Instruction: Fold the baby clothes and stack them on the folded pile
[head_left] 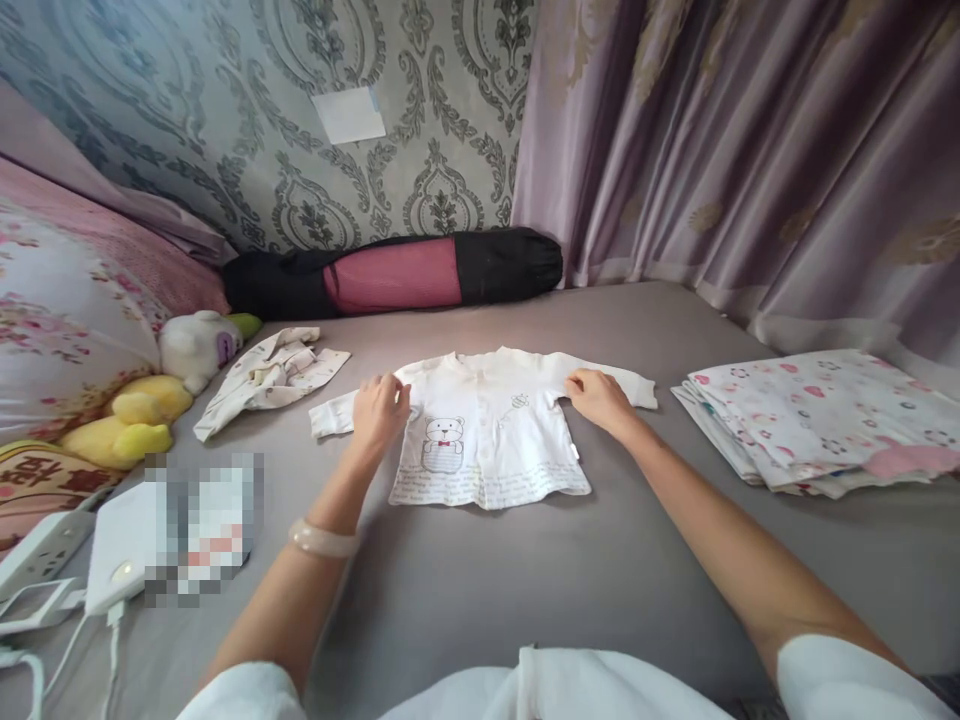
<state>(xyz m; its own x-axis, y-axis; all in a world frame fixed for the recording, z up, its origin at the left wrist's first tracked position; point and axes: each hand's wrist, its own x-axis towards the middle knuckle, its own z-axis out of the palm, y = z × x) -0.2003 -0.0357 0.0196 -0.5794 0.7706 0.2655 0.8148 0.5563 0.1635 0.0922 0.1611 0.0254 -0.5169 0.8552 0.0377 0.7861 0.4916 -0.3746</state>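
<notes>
A small white baby shirt (517, 440) lies spread flat on the grey bed sheet (585, 580), with its neck away from me and its sleeves stretched out to both sides. A bear with a red bow is printed on its front, and rows of small lettering run along the hem. My left hand (379, 410) pinches the shirt where the left sleeve meets the body. On the opposite side, my right hand (600, 398) has its fingertips closed on the cloth at the other underarm.
Folded printed cloth (802, 410) lies to the right. At the left are a crumpled patterned cloth (274, 378), plush toys (135, 420), a power strip (45, 545) and a white device (124, 540) with cables. A black and pink roll-shaped bag (394, 275) lies along the wall.
</notes>
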